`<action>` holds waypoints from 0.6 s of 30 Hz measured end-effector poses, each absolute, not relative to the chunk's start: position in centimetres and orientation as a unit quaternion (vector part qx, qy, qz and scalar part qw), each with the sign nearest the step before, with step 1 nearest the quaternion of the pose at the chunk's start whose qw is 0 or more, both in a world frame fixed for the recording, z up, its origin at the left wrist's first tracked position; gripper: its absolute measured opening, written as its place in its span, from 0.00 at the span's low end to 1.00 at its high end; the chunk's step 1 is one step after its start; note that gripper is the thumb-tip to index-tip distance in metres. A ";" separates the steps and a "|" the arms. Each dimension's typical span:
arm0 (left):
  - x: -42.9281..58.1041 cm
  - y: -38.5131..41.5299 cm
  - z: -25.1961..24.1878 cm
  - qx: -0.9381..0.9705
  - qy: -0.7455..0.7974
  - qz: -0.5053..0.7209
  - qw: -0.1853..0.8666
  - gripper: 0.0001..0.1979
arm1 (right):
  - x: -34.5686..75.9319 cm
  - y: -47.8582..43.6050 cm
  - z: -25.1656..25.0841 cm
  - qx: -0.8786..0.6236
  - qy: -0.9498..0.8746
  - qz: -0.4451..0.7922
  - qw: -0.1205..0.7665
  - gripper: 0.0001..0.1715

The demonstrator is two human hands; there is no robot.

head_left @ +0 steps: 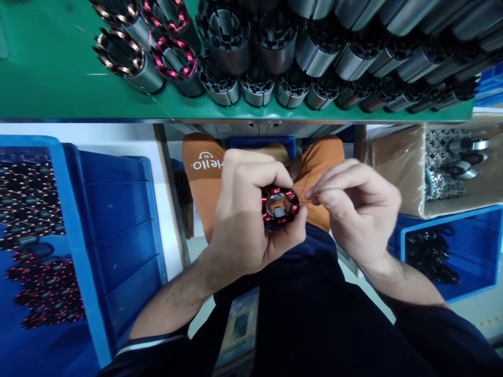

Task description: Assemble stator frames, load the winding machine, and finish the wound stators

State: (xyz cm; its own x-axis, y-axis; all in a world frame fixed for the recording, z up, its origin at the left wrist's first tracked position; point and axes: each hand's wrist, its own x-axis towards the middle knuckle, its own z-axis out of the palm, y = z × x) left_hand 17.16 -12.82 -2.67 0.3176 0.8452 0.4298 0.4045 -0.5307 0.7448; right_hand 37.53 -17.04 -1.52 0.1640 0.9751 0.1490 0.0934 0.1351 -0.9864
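My left hand (pixel 243 214) is wrapped around a motor stator (pixel 280 211) wound with red wire. Its round open end, with dark insulation and red coils, shows between my thumb and fingers; the rest of its body is hidden by the hand. Just to the right, my right hand (pixel 359 212) is closed in a pinch. A thin wire (pixel 302 188) runs from the stator's rim to the pinched fingertips, faint against the orange cloth. Both hands are raised over my lap, in front of the bench edge.
On the green bench (pixel 47 89) ahead stand several stators, some copper-wound (pixel 120 55), some red-wound (pixel 175 57), others unwound (pixel 257 89). Left, a blue bin (pixel 63 209) contains wound stators. Right are a cardboard box (pixel 396 170) of metal parts and a blue bin (pixel 477 246) with black pieces.
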 end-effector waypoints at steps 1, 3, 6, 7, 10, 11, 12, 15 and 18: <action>17.2 -12.9 -3.0 0.767 0.406 0.424 0.259 0.13 | 37.0 -17.4 -1.7 -0.515 -0.465 0.460 0.555 0.13; 17.3 -13.1 -3.5 0.766 0.403 0.436 0.246 0.13 | 36.0 -18.1 -2.2 -0.489 -0.394 0.556 0.545 0.19; 17.2 -13.0 -3.9 0.785 0.391 0.441 0.191 0.11 | 35.0 -18.8 -2.9 -0.500 -0.341 0.583 0.542 0.12; 17.2 -12.9 -4.0 0.794 0.383 0.442 0.168 0.10 | 34.9 -18.8 -3.1 -0.508 -0.333 0.577 0.547 0.11; 17.3 -12.4 -4.3 0.811 0.351 0.451 0.127 0.10 | 34.7 -18.7 -3.7 -0.499 -0.338 0.550 0.578 0.14; 17.3 -12.4 -4.3 0.814 0.344 0.452 0.124 0.10 | 34.8 -18.6 -3.7 -0.494 -0.345 0.542 0.585 0.15; 17.4 -12.4 -4.4 0.816 0.342 0.450 0.121 0.10 | 34.9 -18.4 -3.7 -0.490 -0.356 0.538 0.587 0.14; 17.3 -12.7 -4.1 0.818 0.343 0.449 0.110 0.09 | 35.9 -17.7 -3.0 -0.485 -0.408 0.537 0.557 0.08; 16.8 -12.9 -3.2 0.803 0.360 0.443 0.169 0.13 | 37.5 -16.6 -1.4 -0.482 -0.511 0.510 0.497 0.06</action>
State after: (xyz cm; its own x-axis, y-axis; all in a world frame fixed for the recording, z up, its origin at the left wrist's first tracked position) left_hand 16.79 -12.89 -3.16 0.3482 0.7285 0.5900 0.4296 -0.6834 0.5903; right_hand 37.55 -16.57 -1.37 -0.0406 0.9991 0.0158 -0.0139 0.0152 -0.9998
